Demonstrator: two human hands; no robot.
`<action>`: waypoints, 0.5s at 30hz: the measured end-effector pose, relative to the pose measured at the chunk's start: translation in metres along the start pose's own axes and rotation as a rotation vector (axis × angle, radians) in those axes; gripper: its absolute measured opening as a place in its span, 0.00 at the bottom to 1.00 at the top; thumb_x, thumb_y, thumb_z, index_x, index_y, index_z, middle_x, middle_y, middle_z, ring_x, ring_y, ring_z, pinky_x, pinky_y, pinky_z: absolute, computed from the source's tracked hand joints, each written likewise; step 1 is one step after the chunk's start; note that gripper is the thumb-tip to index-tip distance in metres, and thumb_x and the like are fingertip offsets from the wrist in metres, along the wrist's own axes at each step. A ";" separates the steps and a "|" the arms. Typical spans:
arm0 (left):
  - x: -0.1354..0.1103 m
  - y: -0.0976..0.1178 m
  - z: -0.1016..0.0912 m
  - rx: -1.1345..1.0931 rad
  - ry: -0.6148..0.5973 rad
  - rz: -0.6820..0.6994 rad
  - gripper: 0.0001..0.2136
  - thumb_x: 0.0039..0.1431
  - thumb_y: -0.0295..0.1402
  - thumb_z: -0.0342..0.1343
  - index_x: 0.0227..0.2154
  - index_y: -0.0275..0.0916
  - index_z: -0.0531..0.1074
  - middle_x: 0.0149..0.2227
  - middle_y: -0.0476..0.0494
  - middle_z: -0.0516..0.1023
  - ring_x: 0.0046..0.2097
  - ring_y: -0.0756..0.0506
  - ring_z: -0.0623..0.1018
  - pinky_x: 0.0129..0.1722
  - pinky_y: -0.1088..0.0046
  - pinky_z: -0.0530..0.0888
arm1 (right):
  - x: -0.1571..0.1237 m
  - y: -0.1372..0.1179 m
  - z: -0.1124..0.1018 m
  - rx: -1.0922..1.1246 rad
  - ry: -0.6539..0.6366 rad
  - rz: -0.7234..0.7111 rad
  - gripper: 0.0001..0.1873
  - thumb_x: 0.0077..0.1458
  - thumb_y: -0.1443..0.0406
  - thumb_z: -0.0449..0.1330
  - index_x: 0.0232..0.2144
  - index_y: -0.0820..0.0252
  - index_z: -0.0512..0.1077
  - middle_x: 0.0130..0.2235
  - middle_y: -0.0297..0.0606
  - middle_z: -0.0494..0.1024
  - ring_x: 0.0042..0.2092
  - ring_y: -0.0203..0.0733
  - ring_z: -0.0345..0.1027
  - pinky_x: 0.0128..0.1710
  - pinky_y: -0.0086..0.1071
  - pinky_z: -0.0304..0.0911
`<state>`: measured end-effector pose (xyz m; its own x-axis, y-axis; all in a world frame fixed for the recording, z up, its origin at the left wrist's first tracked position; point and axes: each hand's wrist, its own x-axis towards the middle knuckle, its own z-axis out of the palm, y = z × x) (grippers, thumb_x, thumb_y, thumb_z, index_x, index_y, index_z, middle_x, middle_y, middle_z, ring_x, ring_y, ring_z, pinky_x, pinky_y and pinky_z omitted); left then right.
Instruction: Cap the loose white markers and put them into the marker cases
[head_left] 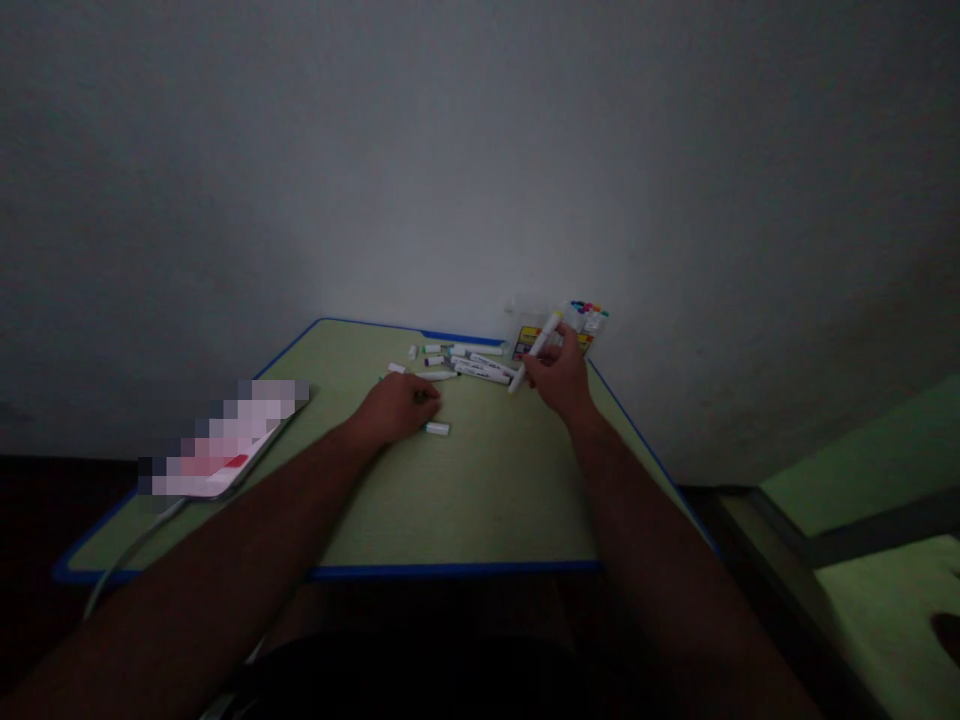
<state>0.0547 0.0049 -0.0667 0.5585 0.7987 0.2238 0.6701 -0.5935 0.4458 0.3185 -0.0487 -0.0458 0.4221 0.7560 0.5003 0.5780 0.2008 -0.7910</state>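
Note:
My right hand (561, 378) holds a white marker (535, 350) with yellow ends, tilted, just in front of a clear plastic case (525, 325). Colourful marker ends (586, 308) show at the case's top right. Resting on the table, my left hand (397, 408) has its fingers curled, and nothing shows between them. A white marker cap (437, 429) lies close to its fingertips. Between the hands is a loose group of white markers (480, 370), some with green or purple ends. Another small white cap (412, 352) stands behind my left hand.
The pale table (465, 500) has a blue edge and stands against a grey wall (450, 180). At its left lies a lit tablet-like device (232, 445), its screen blurred, with a white cable (135, 545) running off the front edge.

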 end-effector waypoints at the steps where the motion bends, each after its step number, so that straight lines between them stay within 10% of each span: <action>1: 0.000 -0.001 0.000 0.009 -0.003 0.018 0.14 0.55 0.40 0.55 0.37 0.41 0.82 0.38 0.44 0.84 0.39 0.43 0.80 0.40 0.70 0.73 | 0.004 0.001 -0.005 0.022 0.029 0.025 0.42 0.47 0.62 0.63 0.63 0.55 0.53 0.34 0.37 0.78 0.28 0.41 0.72 0.28 0.36 0.71; 6: 0.002 -0.004 0.000 0.021 0.005 0.056 0.14 0.55 0.39 0.54 0.37 0.41 0.82 0.39 0.42 0.84 0.41 0.42 0.80 0.43 0.69 0.73 | 0.026 -0.003 -0.034 -0.027 0.187 0.037 0.51 0.49 0.62 0.59 0.69 0.53 0.36 0.37 0.39 0.79 0.25 0.40 0.73 0.23 0.33 0.71; 15: 0.004 -0.008 0.003 0.012 0.022 0.091 0.15 0.55 0.40 0.54 0.36 0.40 0.83 0.40 0.40 0.84 0.42 0.40 0.81 0.44 0.67 0.73 | 0.075 -0.013 -0.090 -0.425 0.427 -0.067 0.45 0.50 0.65 0.53 0.69 0.60 0.45 0.46 0.52 0.78 0.33 0.45 0.75 0.29 0.38 0.71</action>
<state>0.0534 0.0129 -0.0722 0.6068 0.7431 0.2822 0.6229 -0.6651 0.4119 0.4050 -0.0509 0.0338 0.5677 0.4155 0.7107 0.8038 -0.0936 -0.5874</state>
